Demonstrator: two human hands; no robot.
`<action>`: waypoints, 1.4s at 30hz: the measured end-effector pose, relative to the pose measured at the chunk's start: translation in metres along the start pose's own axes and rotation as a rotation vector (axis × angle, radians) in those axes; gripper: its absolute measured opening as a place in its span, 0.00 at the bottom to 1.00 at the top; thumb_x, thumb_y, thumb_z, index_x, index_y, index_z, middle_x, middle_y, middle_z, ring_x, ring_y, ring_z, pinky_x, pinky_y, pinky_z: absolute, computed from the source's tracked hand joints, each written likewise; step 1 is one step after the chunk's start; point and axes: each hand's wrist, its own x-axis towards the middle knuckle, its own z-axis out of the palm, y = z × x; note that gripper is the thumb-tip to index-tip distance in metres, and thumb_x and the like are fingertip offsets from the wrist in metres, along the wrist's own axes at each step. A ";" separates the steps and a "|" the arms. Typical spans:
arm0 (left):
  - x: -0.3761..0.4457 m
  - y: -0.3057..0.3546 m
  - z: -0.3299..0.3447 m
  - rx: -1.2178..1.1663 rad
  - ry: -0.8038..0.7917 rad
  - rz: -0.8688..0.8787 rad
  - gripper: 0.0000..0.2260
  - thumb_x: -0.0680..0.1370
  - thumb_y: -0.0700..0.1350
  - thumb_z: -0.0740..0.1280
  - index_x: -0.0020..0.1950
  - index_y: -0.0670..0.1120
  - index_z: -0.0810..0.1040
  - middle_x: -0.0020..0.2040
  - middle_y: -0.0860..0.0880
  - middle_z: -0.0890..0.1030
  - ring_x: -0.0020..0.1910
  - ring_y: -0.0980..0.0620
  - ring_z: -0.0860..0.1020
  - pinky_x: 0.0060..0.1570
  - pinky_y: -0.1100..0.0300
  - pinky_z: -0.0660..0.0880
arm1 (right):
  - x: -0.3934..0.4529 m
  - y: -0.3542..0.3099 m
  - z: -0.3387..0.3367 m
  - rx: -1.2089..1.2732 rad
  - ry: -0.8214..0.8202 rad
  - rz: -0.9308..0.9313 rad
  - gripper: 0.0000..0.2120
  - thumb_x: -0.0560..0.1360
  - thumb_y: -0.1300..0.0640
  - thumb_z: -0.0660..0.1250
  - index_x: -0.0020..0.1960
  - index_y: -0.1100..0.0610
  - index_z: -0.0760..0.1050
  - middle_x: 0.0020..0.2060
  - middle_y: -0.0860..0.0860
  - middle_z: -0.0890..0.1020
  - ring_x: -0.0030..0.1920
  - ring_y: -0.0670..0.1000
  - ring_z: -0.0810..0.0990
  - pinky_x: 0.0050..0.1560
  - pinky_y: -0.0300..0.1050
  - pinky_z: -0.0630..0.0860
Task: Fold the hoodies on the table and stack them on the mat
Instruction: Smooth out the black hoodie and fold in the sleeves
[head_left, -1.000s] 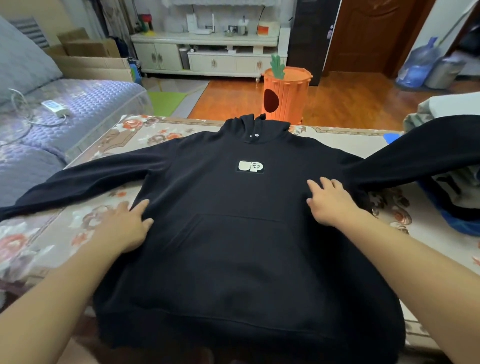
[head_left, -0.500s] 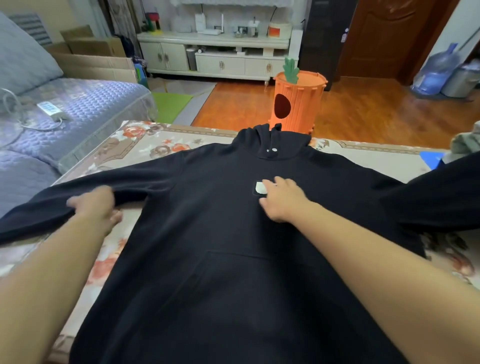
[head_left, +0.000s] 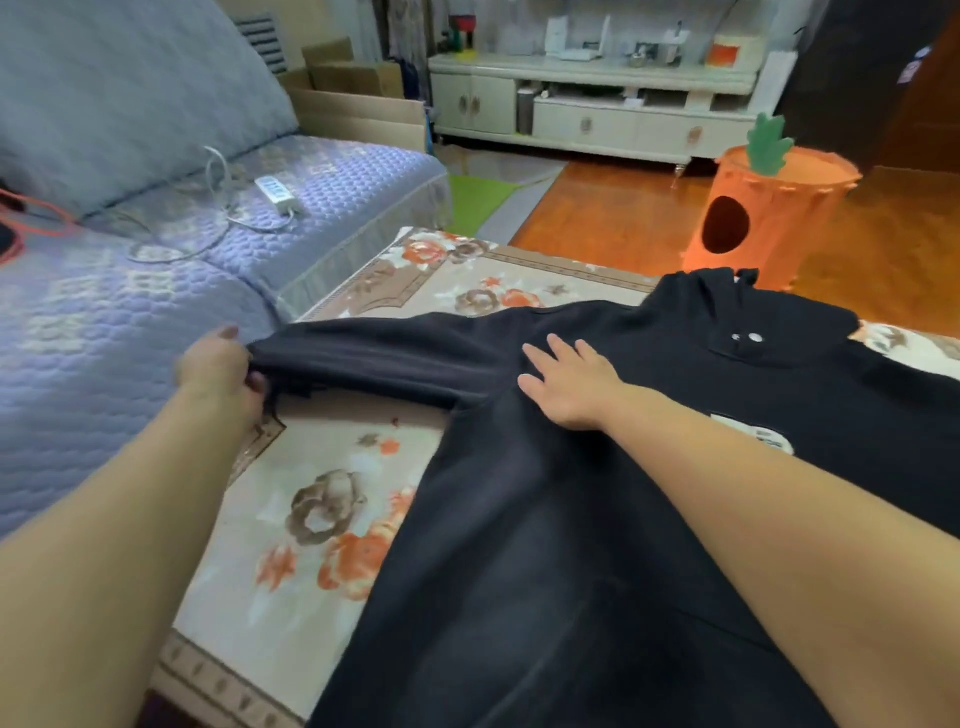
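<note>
A black hoodie (head_left: 545, 519) lies face up on the floral table cover (head_left: 322, 467), its hood toward the far edge and a white chest patch partly hidden by my right forearm. My left hand (head_left: 218, 371) grips the end of the hoodie's left sleeve (head_left: 374, 358) at the table's left edge, thumb on top and fingers curled under. The sleeve runs straight from there to the shoulder. My right hand (head_left: 569, 382) lies flat with spread fingers on the shoulder area, pressing the cloth down.
A purple quilted sofa (head_left: 104, 312) with a white power strip (head_left: 275, 192) and cables borders the table on the left. An orange carrot-shaped cat house (head_left: 753, 218) stands on the wood floor beyond the far edge. A white cabinet (head_left: 597, 114) lines the back wall.
The view has swung left. My left hand slid out along the sleeve and now holds its end. My right hand moved from the chest patch to the left shoulder.
</note>
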 end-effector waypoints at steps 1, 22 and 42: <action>0.005 0.005 0.001 -0.158 -0.012 0.076 0.24 0.79 0.32 0.55 0.66 0.53 0.80 0.56 0.47 0.78 0.39 0.54 0.75 0.29 0.65 0.74 | 0.003 -0.001 0.000 0.017 -0.007 0.033 0.29 0.82 0.36 0.43 0.81 0.41 0.43 0.81 0.49 0.43 0.80 0.60 0.41 0.79 0.60 0.43; -0.173 -0.101 0.224 1.564 -0.834 1.148 0.29 0.82 0.65 0.44 0.82 0.59 0.56 0.83 0.46 0.55 0.81 0.43 0.53 0.79 0.44 0.50 | -0.088 0.229 -0.044 -0.068 0.253 0.452 0.31 0.83 0.44 0.56 0.81 0.50 0.51 0.81 0.57 0.50 0.80 0.62 0.48 0.78 0.55 0.49; -0.150 -0.133 0.225 1.483 -0.638 1.021 0.29 0.81 0.66 0.41 0.82 0.61 0.45 0.84 0.54 0.46 0.82 0.51 0.42 0.80 0.47 0.43 | 0.117 0.261 -0.122 0.198 0.104 0.598 0.24 0.87 0.55 0.44 0.79 0.65 0.55 0.78 0.64 0.59 0.77 0.63 0.60 0.74 0.54 0.57</action>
